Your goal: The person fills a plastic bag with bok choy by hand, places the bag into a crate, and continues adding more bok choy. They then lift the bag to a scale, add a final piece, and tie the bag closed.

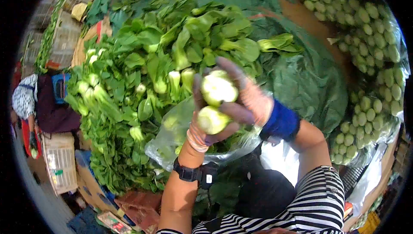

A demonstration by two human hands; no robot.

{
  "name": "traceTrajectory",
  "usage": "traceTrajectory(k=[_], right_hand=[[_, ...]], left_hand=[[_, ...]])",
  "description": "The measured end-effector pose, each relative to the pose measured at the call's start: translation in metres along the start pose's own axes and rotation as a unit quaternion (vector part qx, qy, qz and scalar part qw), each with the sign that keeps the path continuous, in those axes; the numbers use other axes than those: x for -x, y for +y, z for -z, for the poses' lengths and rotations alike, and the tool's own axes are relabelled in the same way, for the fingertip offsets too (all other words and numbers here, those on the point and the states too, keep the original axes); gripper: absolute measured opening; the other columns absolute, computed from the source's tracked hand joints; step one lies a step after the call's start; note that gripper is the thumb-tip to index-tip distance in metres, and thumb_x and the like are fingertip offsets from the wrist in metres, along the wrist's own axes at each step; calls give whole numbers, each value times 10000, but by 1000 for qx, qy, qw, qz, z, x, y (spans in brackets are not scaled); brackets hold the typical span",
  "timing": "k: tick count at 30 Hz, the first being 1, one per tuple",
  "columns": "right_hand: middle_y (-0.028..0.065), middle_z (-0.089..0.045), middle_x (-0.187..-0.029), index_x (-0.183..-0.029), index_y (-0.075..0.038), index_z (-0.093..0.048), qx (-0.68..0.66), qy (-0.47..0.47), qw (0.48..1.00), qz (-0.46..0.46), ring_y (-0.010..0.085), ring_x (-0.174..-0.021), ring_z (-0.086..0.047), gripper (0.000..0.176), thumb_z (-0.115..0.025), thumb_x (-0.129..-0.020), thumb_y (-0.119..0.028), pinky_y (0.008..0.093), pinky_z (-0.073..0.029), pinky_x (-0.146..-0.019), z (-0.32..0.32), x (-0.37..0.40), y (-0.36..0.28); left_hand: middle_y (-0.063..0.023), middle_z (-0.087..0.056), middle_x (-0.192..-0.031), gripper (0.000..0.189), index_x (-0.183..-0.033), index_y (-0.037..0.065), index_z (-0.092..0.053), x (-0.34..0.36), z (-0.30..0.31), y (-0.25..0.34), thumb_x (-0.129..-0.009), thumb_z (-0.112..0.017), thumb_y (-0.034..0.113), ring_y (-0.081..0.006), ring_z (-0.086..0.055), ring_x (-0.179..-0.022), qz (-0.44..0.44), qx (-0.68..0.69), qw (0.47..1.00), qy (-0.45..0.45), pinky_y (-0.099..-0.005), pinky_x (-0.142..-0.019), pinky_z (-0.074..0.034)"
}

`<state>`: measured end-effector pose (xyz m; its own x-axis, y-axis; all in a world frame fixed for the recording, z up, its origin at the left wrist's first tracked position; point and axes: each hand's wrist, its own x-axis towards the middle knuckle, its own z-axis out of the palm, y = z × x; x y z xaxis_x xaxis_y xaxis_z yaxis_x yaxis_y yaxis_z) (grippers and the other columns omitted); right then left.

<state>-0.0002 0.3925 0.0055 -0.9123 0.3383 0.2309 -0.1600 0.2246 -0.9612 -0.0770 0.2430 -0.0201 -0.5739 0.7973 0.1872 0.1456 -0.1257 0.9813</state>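
Two heads of bok choy are held together, pale cut bases towards me: the upper bok choy (219,88) and the lower bok choy (212,121). My gloved left hand (205,136) is closed round them from below and the left. From the right, my gloved right hand (247,98) wraps them, its thumb lying between the two bases. The leaves of both heads are hidden. Under my hands lies an open clear plastic bag (161,148) with some greens showing through. A large heap of bok choy (146,68) spreads beyond and to the left.
Green sheeting (309,79) lies behind and right of the heap. Many pale green oval fruits or vegetables (368,31) are piled at the right. At the far left sits another person (26,98) near a white plastic crate (60,163). A reddish-brown crate (140,208) stands lower left.
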Motion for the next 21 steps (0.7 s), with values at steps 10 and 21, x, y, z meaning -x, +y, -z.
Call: traceTrajectory(k=[10,21], right_hand=[[117,-507,-1304,-1350,-192,-404,639,-139,687,-318,352,-1172,-489,596,-574,-818,-400,488,-326,-1003,183,-31,236],[128,-385,-1368,-1434,-70,-131,-103,-105,988,-37,232,-1267,-370,877,-673,-747,-19,371,-263,-1067,-43,31,-38]], left_hand=[[-134,-568,-1178,591,-1259,15,-460,33,22,14,-754,-642,261,-268,-565,-1068,249,442,846,163,-407,-924,-467],[-147,-337,-1384,1174,-1434,39,-49,49,-1,74,-628,-796,451,-266,-368,-1260,116,95,974,168,-399,-1086,-266]])
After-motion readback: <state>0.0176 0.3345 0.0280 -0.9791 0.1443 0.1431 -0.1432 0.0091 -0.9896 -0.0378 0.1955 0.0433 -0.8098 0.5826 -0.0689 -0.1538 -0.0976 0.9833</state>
